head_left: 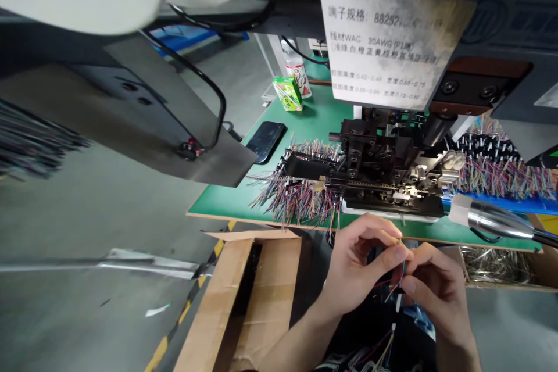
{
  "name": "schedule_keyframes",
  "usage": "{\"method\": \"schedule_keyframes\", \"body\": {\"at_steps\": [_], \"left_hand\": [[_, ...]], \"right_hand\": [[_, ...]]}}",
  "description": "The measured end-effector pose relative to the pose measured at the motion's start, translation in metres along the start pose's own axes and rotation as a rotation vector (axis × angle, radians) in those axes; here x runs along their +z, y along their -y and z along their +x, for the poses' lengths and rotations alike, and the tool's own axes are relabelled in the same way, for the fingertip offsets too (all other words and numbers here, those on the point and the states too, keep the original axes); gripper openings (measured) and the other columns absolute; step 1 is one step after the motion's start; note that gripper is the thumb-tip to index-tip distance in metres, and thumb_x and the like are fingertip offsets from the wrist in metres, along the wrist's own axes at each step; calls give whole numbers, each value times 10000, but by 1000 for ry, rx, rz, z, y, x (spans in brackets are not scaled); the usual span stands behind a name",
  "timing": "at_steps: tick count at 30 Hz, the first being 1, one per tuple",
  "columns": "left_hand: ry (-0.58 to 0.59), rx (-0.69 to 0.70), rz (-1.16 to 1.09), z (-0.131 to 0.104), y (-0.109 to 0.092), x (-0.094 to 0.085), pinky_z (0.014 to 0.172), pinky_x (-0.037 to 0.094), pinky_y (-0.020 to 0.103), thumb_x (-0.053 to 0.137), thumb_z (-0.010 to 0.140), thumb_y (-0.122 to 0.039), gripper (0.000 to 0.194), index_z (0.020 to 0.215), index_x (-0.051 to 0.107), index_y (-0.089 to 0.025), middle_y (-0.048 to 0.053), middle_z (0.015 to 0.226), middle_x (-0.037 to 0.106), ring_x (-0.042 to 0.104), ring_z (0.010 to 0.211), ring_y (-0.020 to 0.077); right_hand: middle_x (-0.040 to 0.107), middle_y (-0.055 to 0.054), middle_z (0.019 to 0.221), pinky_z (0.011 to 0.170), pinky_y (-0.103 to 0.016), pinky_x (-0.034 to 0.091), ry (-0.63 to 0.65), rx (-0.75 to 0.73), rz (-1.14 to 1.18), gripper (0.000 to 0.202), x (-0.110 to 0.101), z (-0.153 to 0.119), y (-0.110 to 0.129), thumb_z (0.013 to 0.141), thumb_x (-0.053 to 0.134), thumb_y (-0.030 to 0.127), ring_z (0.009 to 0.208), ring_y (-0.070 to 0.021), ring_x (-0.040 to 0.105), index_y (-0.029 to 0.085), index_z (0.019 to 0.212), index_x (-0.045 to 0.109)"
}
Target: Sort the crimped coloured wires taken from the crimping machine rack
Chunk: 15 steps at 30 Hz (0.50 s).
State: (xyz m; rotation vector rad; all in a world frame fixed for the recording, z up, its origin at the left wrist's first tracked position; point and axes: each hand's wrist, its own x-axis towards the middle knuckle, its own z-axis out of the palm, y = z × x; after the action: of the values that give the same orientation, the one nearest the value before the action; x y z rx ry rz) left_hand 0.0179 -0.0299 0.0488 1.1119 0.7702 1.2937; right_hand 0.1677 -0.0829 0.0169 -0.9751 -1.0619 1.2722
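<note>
Both hands meet in front of the table's near edge, pinching one multicoloured wire bundle (396, 308). My left hand (361, 261) closes thumb and forefinger on its upper wire ends. Just right of it, my right hand (436, 279) grips the bundle lower down. A white sleeve and loose coloured wires hang below the fingers towards my lap. The exact wire tips are hidden between the fingertips. Right behind the hands stands a black terminal crimping machine (383, 151), its metal parts just above the table.
Heaps of coloured wires (300, 197) lie left of the machine, with more wire bundles (501, 168) on the right. A phone (265, 140), green box (288, 93) and bottle (296, 67) stand on the green table (226, 200). A lamp (492, 218) juts in; a cardboard box (270, 290) sits below.
</note>
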Motion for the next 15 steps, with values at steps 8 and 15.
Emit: {"method": "schedule_keyframes", "body": {"at_steps": [8,15], "left_hand": [[3,-24,-93,-3,2,0,592,585,234,906,860,-369,194,842,767,-235,6,766,728,722,642,148],[-4,-43,-104,-1,6,-2,580,589,241,906,859,-351,196,845,757,-224,11,752,742,732,614,157]], "right_hand": [[653,6,705,559,-275,454,-6,68,38,253,2,-3,3,893,879,433,601,-152,540,239,806,742],[683,6,769,662,-291,535,56,11,99,208,1,3,-6,914,859,419,701,-179,632,262,898,724]]}}
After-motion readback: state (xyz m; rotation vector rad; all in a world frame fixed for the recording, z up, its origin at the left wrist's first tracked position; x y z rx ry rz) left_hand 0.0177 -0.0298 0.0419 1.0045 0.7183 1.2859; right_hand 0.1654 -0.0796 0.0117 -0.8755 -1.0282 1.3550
